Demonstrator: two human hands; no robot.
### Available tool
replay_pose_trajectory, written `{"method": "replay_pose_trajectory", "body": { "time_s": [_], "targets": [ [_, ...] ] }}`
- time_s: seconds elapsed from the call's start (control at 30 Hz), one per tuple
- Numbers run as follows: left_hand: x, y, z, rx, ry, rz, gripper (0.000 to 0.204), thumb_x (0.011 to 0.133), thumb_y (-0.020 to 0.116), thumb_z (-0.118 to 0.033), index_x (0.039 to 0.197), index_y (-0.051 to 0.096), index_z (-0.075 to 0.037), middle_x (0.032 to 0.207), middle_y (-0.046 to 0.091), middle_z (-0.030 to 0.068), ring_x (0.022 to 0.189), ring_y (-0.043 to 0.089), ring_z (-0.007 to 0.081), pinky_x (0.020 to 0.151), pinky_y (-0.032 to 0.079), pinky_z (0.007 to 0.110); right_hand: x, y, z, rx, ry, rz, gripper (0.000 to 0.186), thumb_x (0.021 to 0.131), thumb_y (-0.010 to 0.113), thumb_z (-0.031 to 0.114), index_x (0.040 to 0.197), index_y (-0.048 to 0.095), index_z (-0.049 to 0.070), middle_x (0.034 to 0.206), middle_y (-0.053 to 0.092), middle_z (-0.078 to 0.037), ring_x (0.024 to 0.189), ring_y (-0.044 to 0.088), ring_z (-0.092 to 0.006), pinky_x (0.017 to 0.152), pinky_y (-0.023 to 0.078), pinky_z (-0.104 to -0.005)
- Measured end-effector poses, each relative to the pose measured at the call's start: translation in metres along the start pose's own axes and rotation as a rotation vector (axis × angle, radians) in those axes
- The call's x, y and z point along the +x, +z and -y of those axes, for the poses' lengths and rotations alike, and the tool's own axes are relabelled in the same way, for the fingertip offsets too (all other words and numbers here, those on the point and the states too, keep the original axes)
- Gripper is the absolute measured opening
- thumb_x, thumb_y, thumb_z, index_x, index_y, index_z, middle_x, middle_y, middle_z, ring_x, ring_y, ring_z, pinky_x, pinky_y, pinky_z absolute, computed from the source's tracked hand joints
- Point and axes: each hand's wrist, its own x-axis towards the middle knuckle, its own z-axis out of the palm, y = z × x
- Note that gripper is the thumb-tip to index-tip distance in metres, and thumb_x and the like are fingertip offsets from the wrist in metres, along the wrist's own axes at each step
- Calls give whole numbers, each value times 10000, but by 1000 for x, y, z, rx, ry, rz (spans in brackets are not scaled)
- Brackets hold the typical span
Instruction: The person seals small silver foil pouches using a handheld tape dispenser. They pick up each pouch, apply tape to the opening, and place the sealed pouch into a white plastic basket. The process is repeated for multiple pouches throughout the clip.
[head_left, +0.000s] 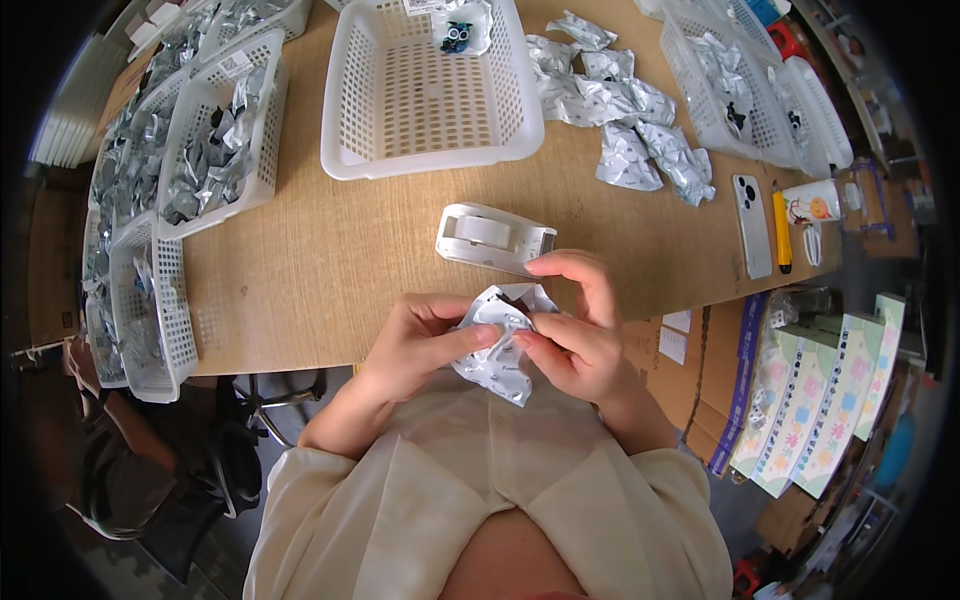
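Foil pouch held in both hands, lower centre of frame

A silver-white, crinkled foil pouch (500,375) sits at the lower centre, just off the table's near edge. The left hand (420,345) holds its left side in a closed pinch, thumb in front. The right hand (580,345) grips the upper right side between thumb and curled fingers; its index finger stands raised and apart from these. Something dark shows at the pouch's upper edge; contents cannot be told.

Handling, as judged: steady the left side, let the right thumb and fingers work the edge in small moves, and keep the gap facing up so nothing slips out. Thin film would likely crease under a hard squeeze.

Materials, moving outward. Centre: a white, smooth, rounded plastic tape dispenser (462,251) with a pale roll, near the raised fingertip; contact unclear. Beneath it, a light-brown, wood-grained table (300,290). Upper right of centre: a heap of puffed, wrinkled silver pouches (628,160). Top centre: a white, rectangular, slotted plastic basket (430,165) holding a small bag (477,22) with blue-black pieces.
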Motion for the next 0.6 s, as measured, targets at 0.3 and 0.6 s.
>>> {"method": "replay_pose_trajectory", "body": {
  "time_s": [0.3, 0.6],
  "targets": [
    [1, 9, -2, 131, 202, -99, 261, 887, 647, -39, 1132, 579, 19, 1029, 646, 50, 933, 606, 116, 827, 495, 279, -2, 3, 5, -220, -40, -71, 191, 700, 803, 111, 848, 697, 54, 1288, 484, -185, 1140, 496, -319, 910, 455, -411],
    [3, 14, -2, 383, 447, -166, 256, 840, 662, 28, 1081, 575, 18, 1080, 628, 94, 999, 579, 145, 878, 442, 287, 8, -1, 8, 276, 147, -336, 439, 697, 800, 62, 1083, 605, -14, 1098, 587, -174, 971, 593, -253, 780, 492, -335]
  ]
}}
